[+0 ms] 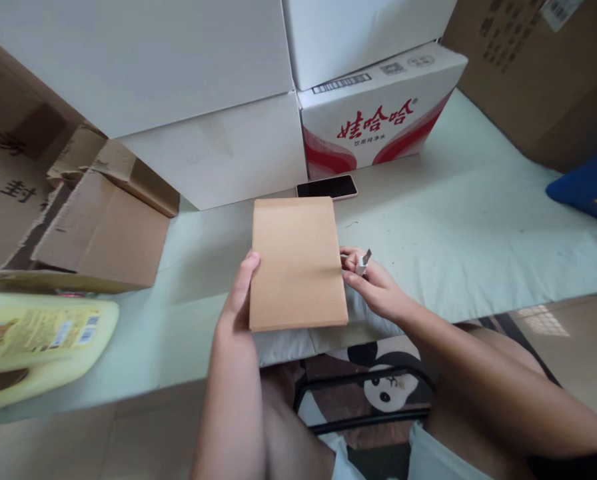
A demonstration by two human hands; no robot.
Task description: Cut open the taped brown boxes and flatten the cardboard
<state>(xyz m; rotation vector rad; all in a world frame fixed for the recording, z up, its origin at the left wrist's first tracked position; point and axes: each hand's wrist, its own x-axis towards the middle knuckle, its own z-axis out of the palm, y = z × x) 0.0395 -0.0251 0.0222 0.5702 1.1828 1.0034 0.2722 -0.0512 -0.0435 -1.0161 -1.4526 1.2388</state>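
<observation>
A small plain brown cardboard box [298, 263] is tilted up near the table's front edge. My left hand [241, 283] grips its left side, the thumb on the edge and the other fingers hidden behind. At the box's right edge, my right hand [371, 280] is closed with curled fingers around what looks like a small utility knife [363, 263], white with a grey blade-like tip pointing up. Those fingertips are beside or touching the box; contact is partly hidden. Just behind the box lies a dark-screened phone [328, 187].
Large white cartons [218, 153] are stacked at the back, beside a red-and-white water carton [378, 120]. An open brown box [113, 227] and a yellow jug [53, 340] stand left. A big brown carton [543, 80] and a blue object [588, 183] are right, on the pale-green-covered table [478, 227].
</observation>
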